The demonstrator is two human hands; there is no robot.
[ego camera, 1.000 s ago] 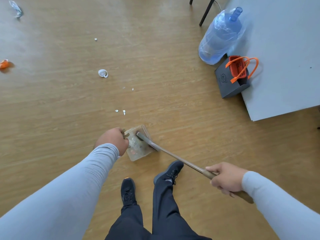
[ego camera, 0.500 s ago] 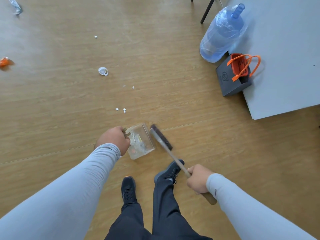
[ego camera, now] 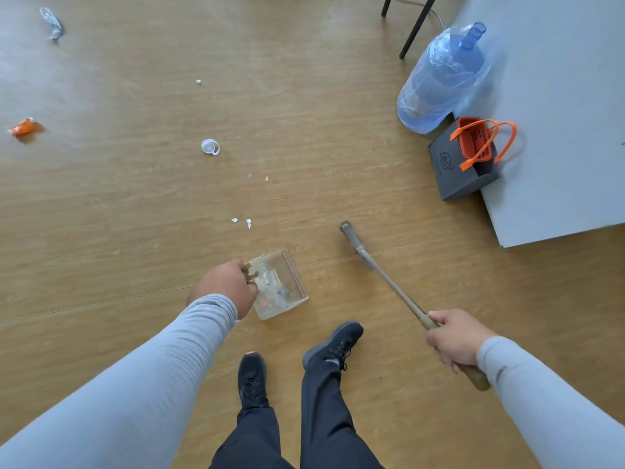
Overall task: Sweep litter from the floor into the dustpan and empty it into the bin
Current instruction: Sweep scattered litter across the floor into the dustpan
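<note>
Left hand (ego camera: 225,288) closed on handle of clear dustpan (ego camera: 282,282), pan on floor (ego camera: 135,214) just ahead of shoes, some litter inside. Right hand (ego camera: 456,336) gripping brush (ego camera: 378,269) handle; head well right of pan, apart from it. White scraps (ego camera: 248,223) just beyond pan. Cap (ego camera: 210,146), orange wrapper (ego camera: 23,127), crumpled plastic (ego camera: 52,23) farther off. Bottle (ego camera: 439,79) and bag (ego camera: 463,164) at right.

Wood-grain floor (ego camera: 321,137), grey panel (ego camera: 558,113) at right, dark furniture legs (ego camera: 417,27), soft daylight
</note>
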